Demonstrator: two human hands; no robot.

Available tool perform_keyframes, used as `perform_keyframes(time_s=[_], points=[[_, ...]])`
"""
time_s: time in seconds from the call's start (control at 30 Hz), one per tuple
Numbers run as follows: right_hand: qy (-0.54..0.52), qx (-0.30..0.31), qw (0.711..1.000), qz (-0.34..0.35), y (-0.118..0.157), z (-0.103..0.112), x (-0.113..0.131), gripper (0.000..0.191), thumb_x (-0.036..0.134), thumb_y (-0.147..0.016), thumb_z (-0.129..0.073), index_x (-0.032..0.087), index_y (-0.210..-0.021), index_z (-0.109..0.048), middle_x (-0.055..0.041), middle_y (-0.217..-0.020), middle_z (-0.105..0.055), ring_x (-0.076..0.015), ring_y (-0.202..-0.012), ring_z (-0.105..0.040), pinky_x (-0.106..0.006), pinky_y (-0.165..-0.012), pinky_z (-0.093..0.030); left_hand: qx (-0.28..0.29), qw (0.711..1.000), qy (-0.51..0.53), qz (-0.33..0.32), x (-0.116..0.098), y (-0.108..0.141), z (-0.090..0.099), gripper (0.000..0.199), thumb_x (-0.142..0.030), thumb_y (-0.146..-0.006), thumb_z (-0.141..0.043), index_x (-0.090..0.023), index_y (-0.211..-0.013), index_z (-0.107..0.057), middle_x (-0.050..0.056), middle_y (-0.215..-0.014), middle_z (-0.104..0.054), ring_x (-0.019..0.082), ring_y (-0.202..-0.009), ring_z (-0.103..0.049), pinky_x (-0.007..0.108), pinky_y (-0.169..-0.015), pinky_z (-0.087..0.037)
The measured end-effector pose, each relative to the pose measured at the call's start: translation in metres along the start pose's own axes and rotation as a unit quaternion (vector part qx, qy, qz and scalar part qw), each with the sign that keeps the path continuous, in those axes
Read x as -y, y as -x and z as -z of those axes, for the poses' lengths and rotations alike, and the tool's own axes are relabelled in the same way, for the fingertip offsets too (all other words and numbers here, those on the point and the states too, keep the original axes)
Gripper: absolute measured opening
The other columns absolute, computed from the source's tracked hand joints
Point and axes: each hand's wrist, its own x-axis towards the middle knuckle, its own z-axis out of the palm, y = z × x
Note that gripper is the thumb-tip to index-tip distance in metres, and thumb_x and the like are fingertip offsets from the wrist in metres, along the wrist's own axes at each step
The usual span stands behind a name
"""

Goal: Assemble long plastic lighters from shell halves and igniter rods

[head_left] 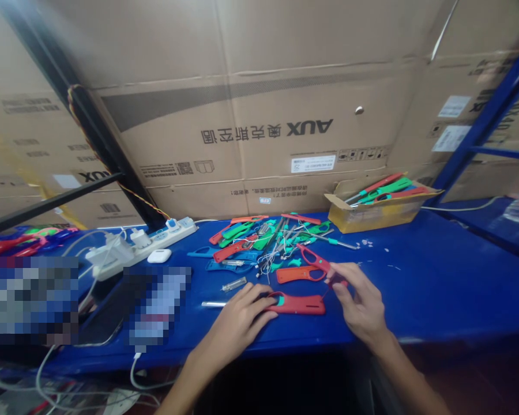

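Observation:
A red lighter with a green part and a metal tube lies on the blue table near its front edge. My left hand is closed on it around the trigger end, thumb and fingers at the green part. To the right, my right hand pinches a small dark red piece just above the lighter's right end. A red handle shell slants up from behind my right fingers; whether they touch it is unclear. An orange-red shell lies behind the lighter, and a small clear part is beyond my left hand.
A pile of coloured shells, tubes and wires spreads behind. An open carton of lighters stands at the back right. A power strip, white earphone case and cabled phone lie left. Cardboard stands behind the table.

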Motion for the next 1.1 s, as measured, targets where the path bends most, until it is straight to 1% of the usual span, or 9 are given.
perform_keyframes(time_s=[0.13,0.23,0.33,0.5,0.6,0.77,0.87,1.0,1.1], points=[[-0.007,0.002,1.0,-0.009,0.001,-0.0016,0.0017,0.048,0.008,-0.103,-0.046,0.027,-0.147,-0.054,-0.0086,-0.111,-0.071,-0.0202,-0.093,-0.07,-0.036,-0.075,-0.061,0.002,1.0,-0.003,0.0,0.0,-0.0003,0.001,0.027,-0.033,-0.108,-0.05,-0.024,-0.126,-0.069,0.008,-0.129,-0.066,0.025,-0.114,-0.066,0.051,-0.113,-0.046],[0.001,-0.014,1.0,-0.008,0.0001,-0.0025,0.001,0.049,0.01,-0.101,-0.054,0.028,-0.147,-0.054,-0.006,-0.1,-0.071,-0.0191,-0.084,-0.069,-0.036,-0.075,-0.061,-0.005,1.0,-0.006,-0.002,0.0003,-0.0001,0.001,0.027,-0.032,-0.108,-0.051,-0.024,-0.126,-0.069,0.008,-0.129,-0.067,0.024,-0.114,-0.066,0.049,-0.112,-0.048],[0.007,-0.012,1.0,0.001,-0.0012,-0.001,0.0006,0.044,0.013,-0.099,-0.06,0.028,-0.14,-0.059,-0.0054,-0.097,-0.069,-0.0202,-0.085,-0.068,-0.037,-0.076,-0.061,-0.009,1.0,-0.005,-0.004,0.0003,0.0002,0.0002,0.026,-0.032,-0.108,-0.051,-0.024,-0.125,-0.069,0.008,-0.128,-0.067,0.024,-0.114,-0.066,0.049,-0.112,-0.047],[0.0,0.012,1.0,0.002,0.0003,0.0,0.0015,0.048,0.008,-0.102,-0.047,0.027,-0.146,-0.056,-0.0099,-0.115,-0.07,-0.021,-0.095,-0.069,-0.037,-0.078,-0.061,0.003,1.0,0.0,0.004,0.0006,0.0006,-0.001,0.026,-0.032,-0.108,-0.052,-0.024,-0.127,-0.068,0.008,-0.13,-0.066,0.025,-0.116,-0.065,0.051,-0.114,-0.045],[-0.004,0.007,1.0,-0.008,0.0014,-0.0021,0.0,0.051,0.008,-0.101,-0.051,0.028,-0.148,-0.052,-0.0093,-0.113,-0.071,-0.0206,-0.093,-0.07,-0.036,-0.077,-0.062,0.001,1.0,0.0,0.003,0.0009,0.0009,-0.001,0.026,-0.032,-0.108,-0.051,-0.024,-0.127,-0.068,0.008,-0.13,-0.066,0.024,-0.115,-0.066,0.05,-0.113,-0.045],[0.032,-0.014,0.999,-0.009,0.0009,-0.0013,-0.0023,0.042,0.017,-0.095,-0.067,0.028,-0.135,-0.061,-0.0068,-0.104,-0.068,-0.0204,-0.084,-0.069,-0.035,-0.072,-0.061,-0.01,1.0,-0.006,-0.006,0.0,0.0002,0.0005,0.027,-0.033,-0.108,-0.05,-0.025,-0.126,-0.069,0.008,-0.127,-0.067,0.023,-0.113,-0.067,0.048,-0.113,-0.046],[0.028,0.003,1.0,-0.008,0.002,0.0005,-0.0017,0.037,0.019,-0.098,-0.062,0.027,-0.135,-0.063,-0.0087,-0.108,-0.069,-0.0221,-0.089,-0.07,-0.036,-0.074,-0.061,-0.012,1.0,-0.004,-0.007,-0.0008,-0.0005,0.0013,0.026,-0.033,-0.108,-0.051,-0.025,-0.125,-0.07,0.008,-0.127,-0.067,0.023,-0.112,-0.066,0.047,-0.111,-0.048],[-0.01,0.015,1.0,-0.009,0.0032,-0.0003,-0.0002,0.048,0.01,-0.103,-0.048,0.028,-0.146,-0.055,-0.0091,-0.114,-0.071,-0.0217,-0.095,-0.07,-0.036,-0.076,-0.061,-0.001,1.0,0.005,-0.001,-0.0006,-0.0002,0.0008,0.027,-0.033,-0.109,-0.05,-0.025,-0.127,-0.068,0.008,-0.129,-0.066,0.024,-0.115,-0.065,0.048,-0.112,-0.047],[-0.02,0.001,1.0,-0.002,0.0009,-0.0018,0.0004,0.054,0.006,-0.1,-0.053,0.03,-0.148,-0.052,-0.0062,-0.105,-0.07,-0.0198,-0.091,-0.069,-0.035,-0.076,-0.06,0.007,1.0,0.007,0.004,0.0004,0.0004,-0.0001,0.026,-0.032,-0.109,-0.05,-0.025,-0.127,-0.067,0.008,-0.131,-0.065,0.025,-0.117,-0.064,0.051,-0.114,-0.044]])
